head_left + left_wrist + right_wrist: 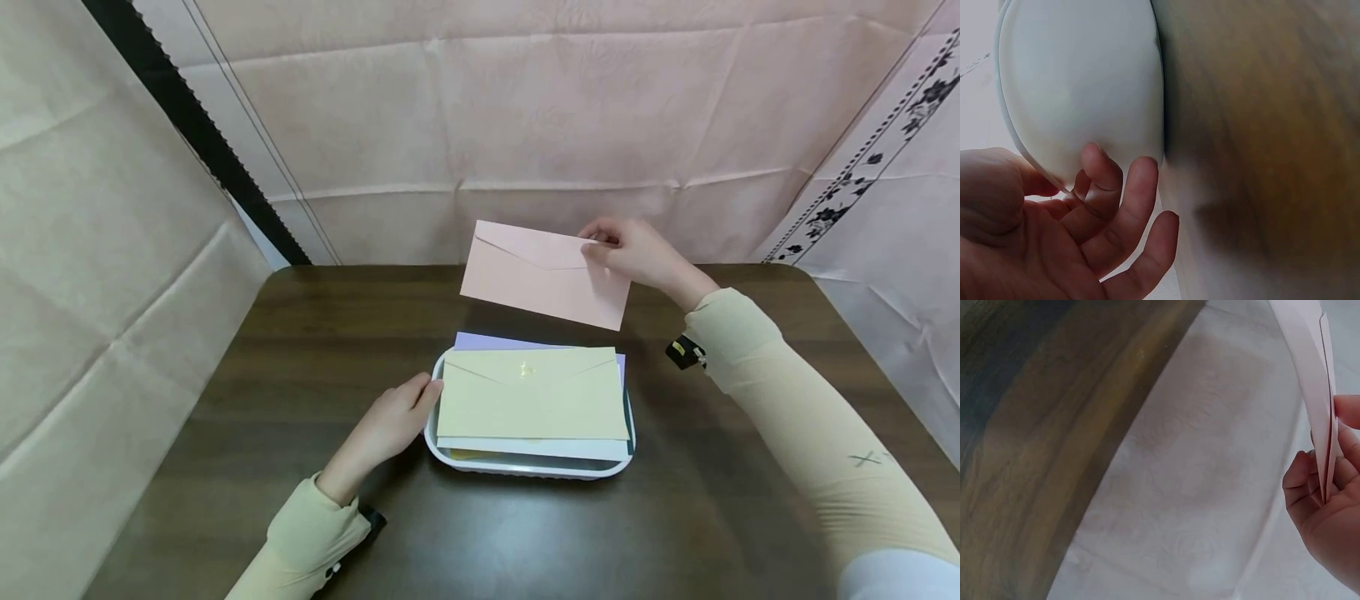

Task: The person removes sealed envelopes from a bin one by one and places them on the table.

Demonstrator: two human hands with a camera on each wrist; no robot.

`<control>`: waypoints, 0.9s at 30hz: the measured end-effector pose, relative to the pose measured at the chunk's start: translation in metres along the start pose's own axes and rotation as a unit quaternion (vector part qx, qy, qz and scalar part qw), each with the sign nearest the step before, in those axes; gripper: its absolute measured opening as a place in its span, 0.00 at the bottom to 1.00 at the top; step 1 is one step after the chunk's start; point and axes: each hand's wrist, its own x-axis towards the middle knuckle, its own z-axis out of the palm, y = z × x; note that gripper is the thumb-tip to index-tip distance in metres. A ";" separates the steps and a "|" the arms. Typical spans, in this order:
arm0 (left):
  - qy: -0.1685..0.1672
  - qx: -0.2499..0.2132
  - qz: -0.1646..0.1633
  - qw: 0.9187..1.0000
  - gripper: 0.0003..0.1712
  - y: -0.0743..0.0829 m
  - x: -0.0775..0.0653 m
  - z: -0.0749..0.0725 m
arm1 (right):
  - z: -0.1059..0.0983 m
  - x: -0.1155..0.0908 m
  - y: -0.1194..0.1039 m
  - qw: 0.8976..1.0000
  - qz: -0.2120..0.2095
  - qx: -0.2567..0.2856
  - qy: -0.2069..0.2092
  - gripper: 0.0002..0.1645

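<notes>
A pale pink envelope (543, 275) is lifted above the table's far side, its flap side facing me. My right hand (637, 254) pinches its upper right edge between thumb and fingers, as the right wrist view (1329, 500) also shows. A white basket (525, 471) stands mid-table, holding several stacked envelopes. On top lies a pale green envelope (532, 400) with a small gold mark; a lavender envelope (495, 342) and a light blue envelope (600, 450) stick out beneath it. At the basket's left end, my left hand (397, 417) grips the rim, thumb on top and fingers against the outer wall.
The dark brown wooden table (315, 333) has rounded far corners. Creased pale cloth (570, 117) hangs behind it and on both sides. A black strip (217, 158) runs down at the left; a floral border (862, 179) is at the right.
</notes>
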 end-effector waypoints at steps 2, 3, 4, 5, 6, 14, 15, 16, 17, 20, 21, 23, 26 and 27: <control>-0.001 -0.001 -0.001 1.000 0.17 0.000 0.000 0.001 | 0.005 0.001 0.001 1.000 0.002 -0.001 -0.008 0.15; -0.002 -0.001 0.000 1.000 0.17 0.000 -0.001 0.001 | 0.007 0.001 0.002 1.000 0.004 -0.002 -0.011 0.15; -0.002 -0.001 0.001 1.000 0.17 0.000 0.000 0.001 | 0.009 0.001 0.002 1.000 0.006 -0.004 -0.014 0.15; -0.002 -0.002 0.001 1.000 0.17 0.000 0.000 0.002 | 0.011 0.002 0.002 1.000 0.008 -0.005 -0.016 0.16; -0.002 -0.002 0.002 1.000 0.17 0.000 0.000 0.002 | 0.013 0.002 0.002 1.000 0.010 -0.006 -0.019 0.16; -0.005 -0.010 -0.003 1.000 0.18 0.000 0.001 0.002 | 0.029 0.006 0.006 0.999 0.006 -0.012 -0.039 0.15; -0.005 -0.011 -0.003 1.000 0.18 0.001 0.000 0.001 | 0.030 0.005 0.006 0.999 0.005 -0.014 -0.042 0.15; -0.005 -0.010 -0.003 1.000 0.18 0.001 0.000 0.001 | 0.032 0.005 0.007 0.999 0.007 -0.015 -0.045 0.15; -0.006 -0.010 -0.003 1.000 0.18 0.001 -0.001 0.001 | 0.034 0.005 0.007 0.999 0.008 -0.015 -0.048 0.15; -0.009 -0.011 -0.002 1.000 0.18 0.002 -0.001 0.001 | 0.038 0.004 0.009 0.998 0.012 -0.017 -0.057 0.15; -0.010 -0.012 -0.001 1.000 0.17 0.002 -0.001 0.001 | 0.039 0.004 0.010 0.998 0.013 -0.015 -0.059 0.15; -0.009 -0.013 0.000 1.000 0.17 0.002 -0.001 0.001 | 0.041 0.004 0.010 0.998 0.017 -0.011 -0.064 0.16; -0.007 -0.013 -0.001 1.000 0.17 0.001 -0.001 0.000 | 0.044 0.005 0.012 0.997 0.021 -0.006 -0.069 0.16; -0.007 -0.013 -0.001 1.000 0.18 0.001 -0.001 0.000 | 0.045 0.005 0.012 0.997 0.021 -0.006 -0.070 0.16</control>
